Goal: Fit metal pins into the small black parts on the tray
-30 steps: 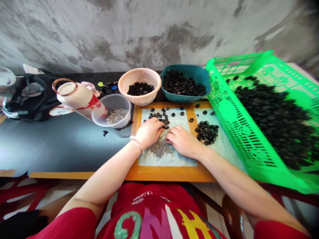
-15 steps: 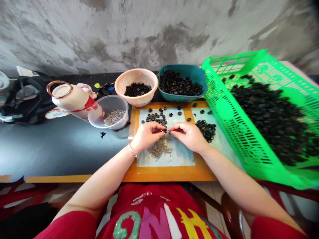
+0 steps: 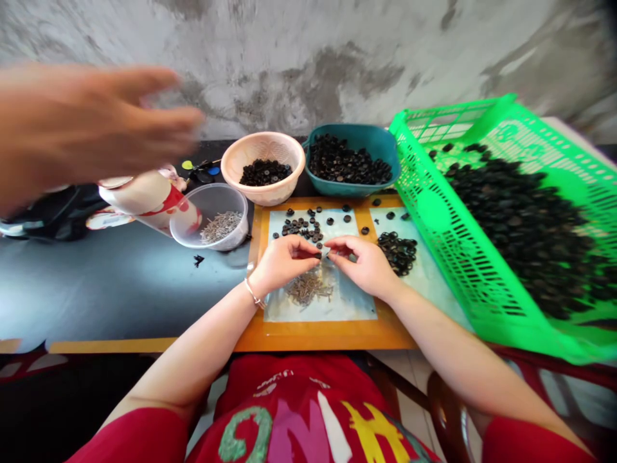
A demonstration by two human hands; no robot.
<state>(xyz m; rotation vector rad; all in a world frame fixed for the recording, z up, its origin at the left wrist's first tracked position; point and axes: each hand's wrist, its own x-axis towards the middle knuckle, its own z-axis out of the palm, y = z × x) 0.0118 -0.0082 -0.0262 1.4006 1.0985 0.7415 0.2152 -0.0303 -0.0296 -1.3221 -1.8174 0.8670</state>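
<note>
My left hand (image 3: 288, 262) is closed in a pinch, with a small round black part (image 3: 318, 255) at its fingertips. Just right of it, my right hand (image 3: 364, 263) pinches what looks like a thin metal pin (image 3: 328, 253), tiny and partly hidden. The fingertips of both hands are close but apart. Below them lies a heap of metal pins (image 3: 307, 289) on a pale sheet (image 3: 357, 308). Several round black parts (image 3: 301, 228) are scattered beyond my fingers. A pile of black rings (image 3: 398, 253) sits right of my right hand.
Another person's blurred hand (image 3: 87, 122) reaches in from the left, above a flask (image 3: 154, 199). A clear tub (image 3: 209, 218) holds more pins. Black parts fill a pink bowl (image 3: 263, 145), a teal basin (image 3: 354, 188) and a large green basket (image 3: 453, 257) at right.
Another person's hand has come into view at upper left, covering part of the flask. My fingertips have moved slightly apart, and a black part now shows at my left fingertips.
</note>
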